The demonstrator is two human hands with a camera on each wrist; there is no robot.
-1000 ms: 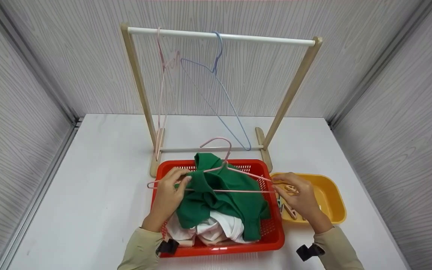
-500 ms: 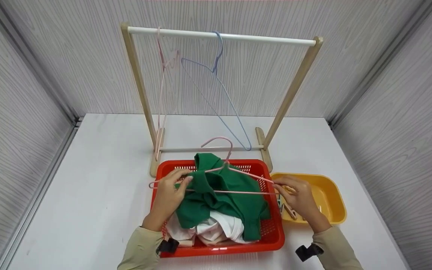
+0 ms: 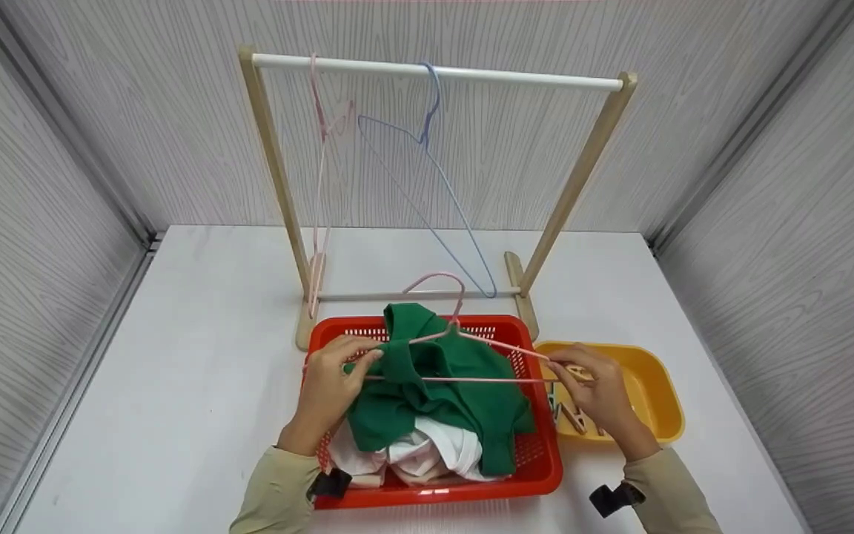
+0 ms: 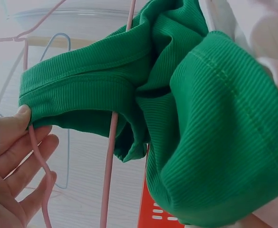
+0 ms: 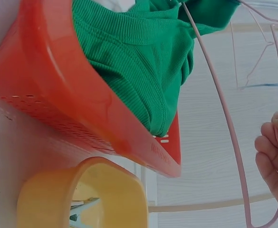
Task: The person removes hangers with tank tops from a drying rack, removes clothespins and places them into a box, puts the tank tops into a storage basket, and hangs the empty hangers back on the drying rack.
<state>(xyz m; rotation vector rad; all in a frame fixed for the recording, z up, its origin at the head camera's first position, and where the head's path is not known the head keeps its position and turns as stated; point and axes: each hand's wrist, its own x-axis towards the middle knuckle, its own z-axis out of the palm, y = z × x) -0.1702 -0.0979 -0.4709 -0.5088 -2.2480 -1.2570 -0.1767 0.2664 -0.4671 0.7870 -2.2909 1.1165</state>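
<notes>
A green ribbed garment (image 3: 471,415) lies bunched over the red basket (image 3: 501,489). A pink hanger (image 3: 494,380) is partly threaded through a fold of it, hook pointing away towards the rack. With thumb and fingers, my left hand (image 3: 332,386) pinches the garment's edge against the hanger's upper arm. In the left wrist view, the hanger's bottom bar (image 4: 109,166) runs through the green loop. My right hand (image 3: 597,386) pinches the hanger's right arm near its end, above the yellow tub. In the right wrist view, the hanger's rounded end (image 5: 262,224) is bare.
Behind the basket stands a rack with a white rail (image 3: 516,75); a pink hanger (image 3: 317,104) and a blue hanger (image 3: 438,104) hang from it. White cloth (image 3: 457,445) lies under the green garment. The yellow tub (image 3: 672,415) at right holds several clothespins (image 3: 574,417).
The pink hanger has slid slightly right through the green fold, its left end now hidden behind my left hand. My right hand has shifted a little right. My left hand is nearly still.
</notes>
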